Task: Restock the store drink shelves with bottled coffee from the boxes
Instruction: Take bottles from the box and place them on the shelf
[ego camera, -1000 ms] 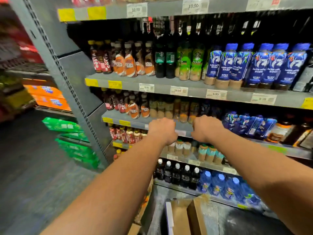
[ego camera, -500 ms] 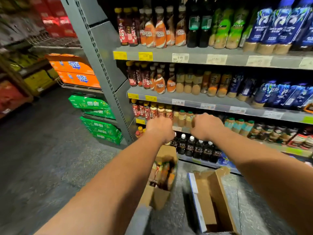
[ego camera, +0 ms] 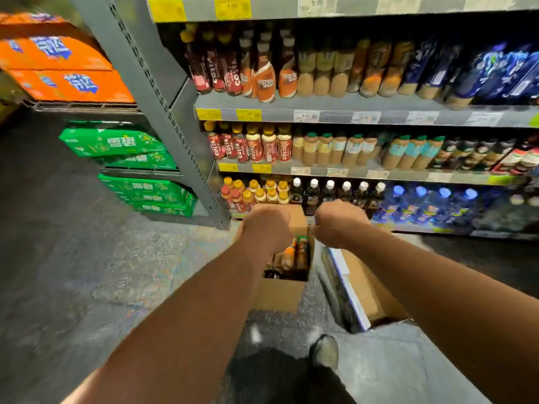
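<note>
Head view dropped; left hand, right hand, seemingly clenched, now above box.

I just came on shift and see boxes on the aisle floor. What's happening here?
A person is restocking drinks. Both arms reach out, left hand and right hand curled with nothing visibly in them, over an open cardboard box of bottled coffee on the floor. A second box lies beside it, before the stocked shelves.
</note>
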Demonstrator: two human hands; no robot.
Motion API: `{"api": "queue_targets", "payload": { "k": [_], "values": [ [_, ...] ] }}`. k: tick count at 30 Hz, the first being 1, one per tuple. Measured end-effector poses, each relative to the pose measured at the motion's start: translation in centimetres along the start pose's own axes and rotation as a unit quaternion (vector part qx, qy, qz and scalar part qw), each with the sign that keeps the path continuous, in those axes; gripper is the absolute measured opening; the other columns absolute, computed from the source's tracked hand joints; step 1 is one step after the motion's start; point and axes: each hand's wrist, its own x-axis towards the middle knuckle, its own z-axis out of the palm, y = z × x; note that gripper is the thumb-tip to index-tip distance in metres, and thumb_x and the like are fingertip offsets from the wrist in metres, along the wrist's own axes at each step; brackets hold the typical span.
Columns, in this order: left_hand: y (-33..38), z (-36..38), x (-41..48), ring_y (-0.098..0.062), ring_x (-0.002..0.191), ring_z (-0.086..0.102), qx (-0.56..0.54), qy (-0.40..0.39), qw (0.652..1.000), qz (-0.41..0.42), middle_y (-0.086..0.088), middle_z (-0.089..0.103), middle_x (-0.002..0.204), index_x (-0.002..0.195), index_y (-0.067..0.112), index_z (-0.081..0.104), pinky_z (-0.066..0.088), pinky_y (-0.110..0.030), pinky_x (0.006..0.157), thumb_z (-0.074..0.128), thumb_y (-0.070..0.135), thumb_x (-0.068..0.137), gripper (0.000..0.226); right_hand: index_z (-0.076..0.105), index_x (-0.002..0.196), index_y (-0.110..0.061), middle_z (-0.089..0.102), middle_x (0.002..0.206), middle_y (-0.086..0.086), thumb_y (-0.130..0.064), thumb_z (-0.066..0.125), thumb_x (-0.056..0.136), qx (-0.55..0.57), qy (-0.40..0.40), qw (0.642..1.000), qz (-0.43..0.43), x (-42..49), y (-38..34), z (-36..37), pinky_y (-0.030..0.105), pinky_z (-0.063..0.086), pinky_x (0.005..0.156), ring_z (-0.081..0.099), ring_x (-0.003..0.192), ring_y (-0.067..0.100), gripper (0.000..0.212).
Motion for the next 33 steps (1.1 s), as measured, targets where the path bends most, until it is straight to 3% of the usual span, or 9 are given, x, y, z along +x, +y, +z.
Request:
{"api": "queue_targets", "payload": {
  "k": [7, 10, 14, 17, 20, 22, 25, 29, 33],
  "values": [
    [-3.0, 7.8, 6.8, -0.021, 0.077, 0.052, -0.030, -0.082, 0.996, -0.015, -0.002, 0.051, 0.084, 0.095, 0.015, 0.062, 0.040, -0.031, 0.065, 0.049, 0.031, 0.093, 0.020, 0.049, 0.079, -0.015, 0.054, 0.081, 0.005, -0.027, 0.051, 0.088, 0.037, -0.096, 0.995, 0.011, 8.5, 1.2, 8.8, 0.029, 0.041, 0.062, 0.052, 0.075, 0.024, 0.014],
    [-4.1, 11.5, 10.1, -0.025, 0.085, 0.059, -0.045, -0.093, 0.995, -0.015, -0.008, 0.060, 0.095, 0.100, 0.013, 0.060, 0.040, -0.031, 0.064, 0.042, 0.032, 0.096, 0.026, 0.051, 0.071, -0.014, 0.057, 0.080, 0.008, -0.023, 0.052, 0.085, 0.119, -0.121, 0.984, 0.046, 12.3, 1.4, 12.0, 0.029, 0.043, 0.063, 0.055, 0.075, 0.027, 0.017],
    [-5.0, 17.5, 15.0, -0.029, 0.094, 0.060, -0.118, -0.140, 0.981, -0.067, -0.010, 0.061, 0.105, 0.106, 0.013, 0.063, 0.047, -0.036, 0.074, 0.045, 0.026, 0.094, 0.026, 0.064, 0.097, -0.007, 0.065, 0.098, 0.016, -0.020, 0.049, 0.090, 0.167, -0.169, 0.969, 0.065, 16.3, 1.3, 18.0, 0.034, 0.051, 0.072, 0.062, 0.090, 0.032, 0.021],
    [-5.1, 22.7, 18.1, -0.028, 0.106, 0.055, -0.156, -0.176, 0.967, -0.095, -0.009, 0.057, 0.116, 0.114, 0.013, 0.060, 0.049, -0.041, 0.087, 0.050, 0.024, 0.092, 0.026, 0.063, 0.102, -0.008, 0.064, 0.098, 0.013, -0.014, 0.050, 0.089, 0.221, -0.180, 0.951, 0.123, 18.7, 1.4, 23.5, 0.028, 0.043, 0.067, 0.056, 0.082, 0.027, 0.020],
    [-5.6, 28.3, 21.1, -0.027, 0.112, 0.051, -0.198, -0.181, 0.958, -0.100, -0.010, 0.057, 0.116, 0.115, 0.011, 0.058, 0.049, -0.040, 0.089, 0.047, 0.018, 0.096, 0.023, 0.057, 0.109, -0.004, 0.062, 0.110, 0.016, -0.009, 0.050, 0.089, 0.262, -0.169, 0.938, 0.154, 22.1, 1.2, 29.3, 0.024, 0.039, 0.071, 0.058, 0.098, 0.031, 0.022],
    [-6.1, 31.7, 23.3, -0.027, 0.105, 0.055, -0.254, -0.166, 0.945, -0.120, -0.011, 0.060, 0.112, 0.109, 0.010, 0.062, 0.048, -0.038, 0.087, 0.046, 0.014, 0.096, 0.021, 0.053, 0.116, -0.002, 0.060, 0.117, 0.016, -0.007, 0.046, 0.091, 0.295, -0.167, 0.921, 0.193, 24.8, 1.0, 32.7, 0.025, 0.039, 0.076, 0.056, 0.108, 0.031, 0.027],
    [-6.4, 36.3, 26.0, -0.021, 0.099, 0.053, -0.358, -0.142, 0.906, -0.176, -0.005, 0.056, 0.114, 0.116, 0.013, 0.061, 0.047, -0.037, 0.084, 0.042, 0.015, 0.098, 0.026, 0.044, 0.132, -0.005, 0.051, 0.133, 0.015, -0.021, 0.041, 0.097, 0.341, -0.153, 0.870, 0.322, 28.5, 1.6, 36.5, 0.035, 0.041, 0.097, 0.051, 0.121, 0.032, 0.038],
    [-6.2, 42.0, 28.7, -0.017, 0.104, 0.052, -0.442, -0.169, 0.859, -0.195, -0.001, 0.052, 0.123, 0.128, 0.019, 0.051, 0.047, -0.038, 0.090, 0.045, 0.026, 0.099, 0.031, 0.041, 0.134, -0.008, 0.052, 0.130, 0.013, -0.023, 0.049, 0.098, 0.393, -0.165, 0.806, 0.411, 31.7, 3.4, 40.1, 0.030, 0.039, 0.088, 0.052, 0.119, 0.030, 0.040],
    [-5.9, 45.4, 30.2, -0.024, 0.112, 0.056, -0.484, -0.218, 0.818, -0.221, -0.004, 0.057, 0.123, 0.129, 0.020, 0.047, 0.045, -0.049, 0.097, 0.052, 0.035, 0.095, 0.038, 0.042, 0.133, -0.006, 0.053, 0.126, 0.015, -0.015, 0.054, 0.093, 0.426, -0.171, 0.763, 0.455, 33.3, 3.7, 42.9, 0.045, 0.047, 0.098, 0.056, 0.113, 0.033, 0.043]
  ]
}}
